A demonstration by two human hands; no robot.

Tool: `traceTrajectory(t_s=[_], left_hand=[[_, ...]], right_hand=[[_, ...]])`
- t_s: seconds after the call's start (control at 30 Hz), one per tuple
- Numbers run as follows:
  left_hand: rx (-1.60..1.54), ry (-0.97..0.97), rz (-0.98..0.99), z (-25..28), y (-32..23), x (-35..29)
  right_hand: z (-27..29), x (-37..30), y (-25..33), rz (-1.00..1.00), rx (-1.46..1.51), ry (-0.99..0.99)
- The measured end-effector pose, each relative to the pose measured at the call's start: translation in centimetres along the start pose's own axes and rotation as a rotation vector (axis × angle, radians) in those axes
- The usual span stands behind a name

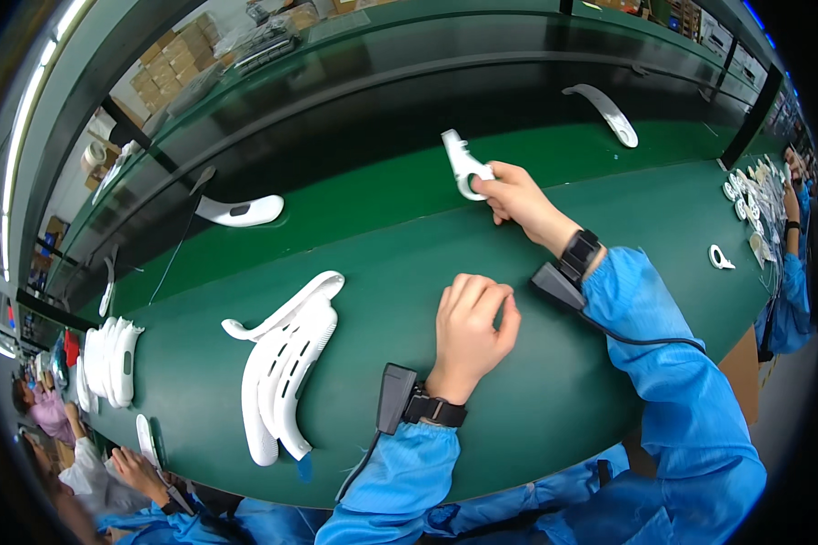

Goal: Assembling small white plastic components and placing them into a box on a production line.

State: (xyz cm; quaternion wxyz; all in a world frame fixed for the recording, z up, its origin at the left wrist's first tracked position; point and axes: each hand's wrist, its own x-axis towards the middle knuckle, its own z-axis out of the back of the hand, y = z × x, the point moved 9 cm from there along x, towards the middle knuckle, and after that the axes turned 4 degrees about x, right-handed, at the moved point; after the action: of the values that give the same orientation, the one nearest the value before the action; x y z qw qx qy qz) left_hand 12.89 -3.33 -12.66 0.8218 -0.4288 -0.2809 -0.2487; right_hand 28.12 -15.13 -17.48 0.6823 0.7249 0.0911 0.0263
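Ring piece juts forward from my right fingers, which grasp it by its ring end; my left fingers curl loosely, thumb apart, nearer me.

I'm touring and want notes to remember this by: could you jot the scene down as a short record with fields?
Right hand: holds a white ring piece
Left hand: fingers curled, no held object visible
Table: green
Left of left hand: overlapping curved white parts
Far left of table: upright row of white parts
Far right of table: pile of small white parts, near another person's blue sleeve
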Motion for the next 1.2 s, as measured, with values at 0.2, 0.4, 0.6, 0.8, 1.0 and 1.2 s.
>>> traceTrajectory(t_s=[0.2,0.4,0.6,0.8,1.0,1.2], left_hand=[[0.003,-0.163,-0.065,1.9,0.6,0.5],[-0.074,-0.238,0.01,2.4,1.7,-0.1],[-0.415,-0.368,0.435,2.4,7.2,-1.2],[-0.534,-0.328,0.566,0.7,7.8,-1.1],[-0.537,-0.35,0.615,1.4,8.4,-1.5],[-0.522,-0.316,0.615,1.2,8.3,-1.6]], right_hand=[[-8.3,6.4,-0.3,-0.072,-0.253,0.192],[-13.1,10.5,-1.4,-0.185,-0.353,0.243],[-16.3,12.7,-2.8,-0.214,-0.464,0.306],[-16.4,14.0,-3.8,-0.322,-0.473,0.278],[-18.0,13.8,-3.9,-0.405,-0.355,0.336],[-17.4,13.6,-4.7,-0.436,-0.267,0.339]])
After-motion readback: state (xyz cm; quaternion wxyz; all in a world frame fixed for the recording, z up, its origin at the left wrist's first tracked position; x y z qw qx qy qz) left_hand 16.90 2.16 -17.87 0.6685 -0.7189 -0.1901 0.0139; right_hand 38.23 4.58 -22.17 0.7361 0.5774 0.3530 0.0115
